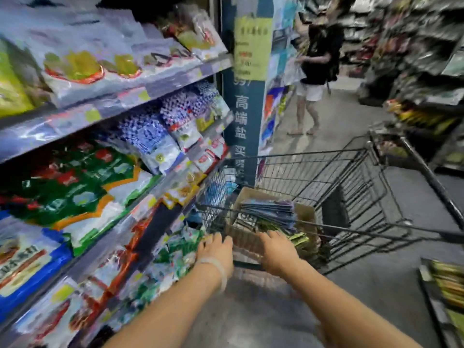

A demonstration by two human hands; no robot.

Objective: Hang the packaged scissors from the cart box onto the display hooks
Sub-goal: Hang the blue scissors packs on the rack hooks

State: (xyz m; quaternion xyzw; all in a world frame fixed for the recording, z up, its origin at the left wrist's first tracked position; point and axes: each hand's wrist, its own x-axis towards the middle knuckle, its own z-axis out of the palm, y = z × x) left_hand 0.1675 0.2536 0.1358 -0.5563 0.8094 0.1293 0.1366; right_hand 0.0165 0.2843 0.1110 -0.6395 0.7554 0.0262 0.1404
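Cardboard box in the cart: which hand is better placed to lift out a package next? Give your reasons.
Probably the right hand: it lies over the cardboard box by the stacked packages; the left hand sits at the cart edge.

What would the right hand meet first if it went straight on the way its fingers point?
Probably the flat packets in the cardboard box in the cart: the right hand points forward over the box's near edge. Depth is unclear.

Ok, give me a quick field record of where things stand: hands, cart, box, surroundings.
left hand: on the near end of the cart, fingers over its edge; grip unclear
right hand: reaching to the box's near edge; grip unclear
cart: wire, in the aisle beside the shelves
box: cardboard, in the cart, holding flat packets
shelves: left, stocked with bagged goods
display hooks: not in view
other person: standing farther down the aisle
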